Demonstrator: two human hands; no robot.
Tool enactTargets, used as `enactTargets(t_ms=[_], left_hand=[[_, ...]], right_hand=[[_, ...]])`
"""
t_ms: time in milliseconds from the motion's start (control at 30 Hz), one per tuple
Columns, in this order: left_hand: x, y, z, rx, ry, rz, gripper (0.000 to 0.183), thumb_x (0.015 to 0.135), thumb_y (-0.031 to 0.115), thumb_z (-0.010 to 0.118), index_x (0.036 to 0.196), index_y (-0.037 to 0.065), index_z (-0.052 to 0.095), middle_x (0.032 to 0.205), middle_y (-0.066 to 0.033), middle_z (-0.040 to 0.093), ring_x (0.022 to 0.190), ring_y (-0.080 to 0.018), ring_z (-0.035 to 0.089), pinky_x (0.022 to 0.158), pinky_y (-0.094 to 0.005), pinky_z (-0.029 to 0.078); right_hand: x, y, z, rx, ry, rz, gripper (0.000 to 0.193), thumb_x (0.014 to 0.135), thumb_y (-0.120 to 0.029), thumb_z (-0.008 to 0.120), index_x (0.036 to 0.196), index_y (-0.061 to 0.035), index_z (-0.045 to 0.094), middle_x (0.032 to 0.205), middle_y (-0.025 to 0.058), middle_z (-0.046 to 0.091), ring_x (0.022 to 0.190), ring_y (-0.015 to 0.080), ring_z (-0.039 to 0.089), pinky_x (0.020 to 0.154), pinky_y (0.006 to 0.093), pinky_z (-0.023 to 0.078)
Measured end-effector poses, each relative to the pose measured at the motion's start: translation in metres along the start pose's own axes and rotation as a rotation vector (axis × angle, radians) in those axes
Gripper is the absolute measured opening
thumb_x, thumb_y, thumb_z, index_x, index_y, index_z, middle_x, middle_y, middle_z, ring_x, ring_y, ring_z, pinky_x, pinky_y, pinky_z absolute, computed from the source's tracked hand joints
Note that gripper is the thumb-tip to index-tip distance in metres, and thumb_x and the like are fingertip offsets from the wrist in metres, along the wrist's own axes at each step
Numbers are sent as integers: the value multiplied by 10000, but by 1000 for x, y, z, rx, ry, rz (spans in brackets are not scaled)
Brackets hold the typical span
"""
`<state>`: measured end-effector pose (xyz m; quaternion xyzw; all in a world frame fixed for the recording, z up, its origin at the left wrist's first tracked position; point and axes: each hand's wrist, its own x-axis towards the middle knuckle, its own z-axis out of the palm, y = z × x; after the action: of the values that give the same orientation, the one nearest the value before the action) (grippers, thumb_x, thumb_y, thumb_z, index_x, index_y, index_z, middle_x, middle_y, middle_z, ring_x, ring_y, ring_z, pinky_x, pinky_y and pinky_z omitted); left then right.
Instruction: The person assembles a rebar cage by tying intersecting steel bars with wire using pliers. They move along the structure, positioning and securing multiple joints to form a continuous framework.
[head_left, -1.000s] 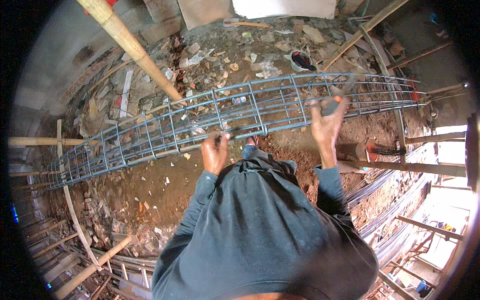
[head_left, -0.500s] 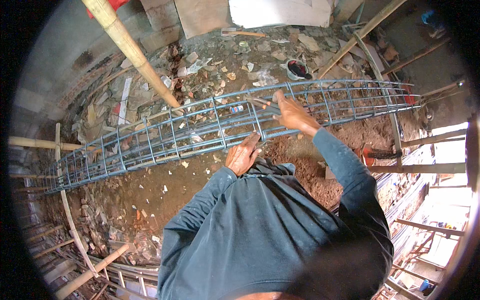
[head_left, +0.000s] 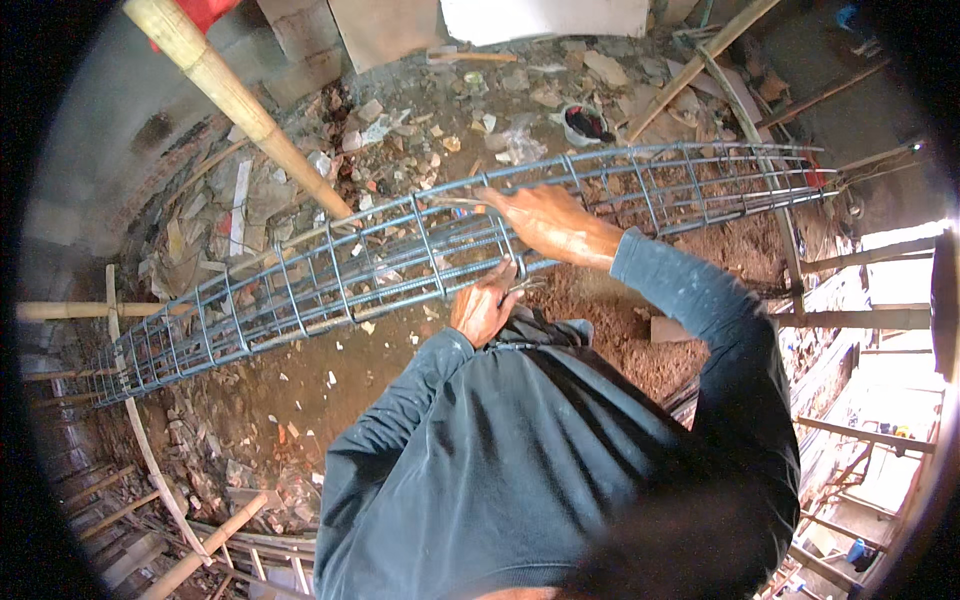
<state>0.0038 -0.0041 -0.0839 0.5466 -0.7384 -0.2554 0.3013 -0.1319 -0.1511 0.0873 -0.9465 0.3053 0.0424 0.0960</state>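
A long cage of steel rebar (head_left: 429,243), with square stirrups tied around lengthwise bars, runs across in front of me. My left hand (head_left: 483,308) is closed at its near edge, with finger and thumb at a stirrup and the lower near bar. Over the middle of the cage, my right hand (head_left: 552,222) grips pliers (head_left: 458,201); their slim metal end points left, near the far upper bar. The palm and fingers hide most of the handles. Whether the pliers touch the steel, I cannot tell.
A bamboo pole (head_left: 250,115) slants down to the cage's far side. Thin wooden supports (head_left: 150,460) cross beneath the cage's left end. Beyond lie rubble and a white bucket (head_left: 587,124) holding dark stuff. Bamboo scaffolding (head_left: 850,319) stands at the right.
My right hand has moved left along the cage with the pliers, turning so their orange grips are now covered. My left hand stays at nearly the same stirrup. The view has shifted slightly.
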Motion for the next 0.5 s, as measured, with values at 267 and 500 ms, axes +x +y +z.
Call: enactTargets(t_ms=[267, 500], left_hand=[[-1, -2, 4, 94, -80, 25, 394, 973, 273, 714, 1313, 75, 707, 1565, -159, 549, 1159, -374, 706, 923, -449, 611], [4, -5, 2, -79, -62, 69, 481, 927, 231, 763, 1380, 89, 679, 1593, -111, 530, 1090, -330, 748, 914, -424, 614]], right_hand=[[27, 36, -22, -403, -439, 117, 245, 995, -174, 578, 1159, -122, 752, 890, 195, 759, 867, 397, 765, 727, 548, 602], [8, 30, -26, -113, -172, 93, 253, 975, -216, 638, 1169, -84, 730, 1048, 207, 766, 975, 421, 747, 825, 556, 588]])
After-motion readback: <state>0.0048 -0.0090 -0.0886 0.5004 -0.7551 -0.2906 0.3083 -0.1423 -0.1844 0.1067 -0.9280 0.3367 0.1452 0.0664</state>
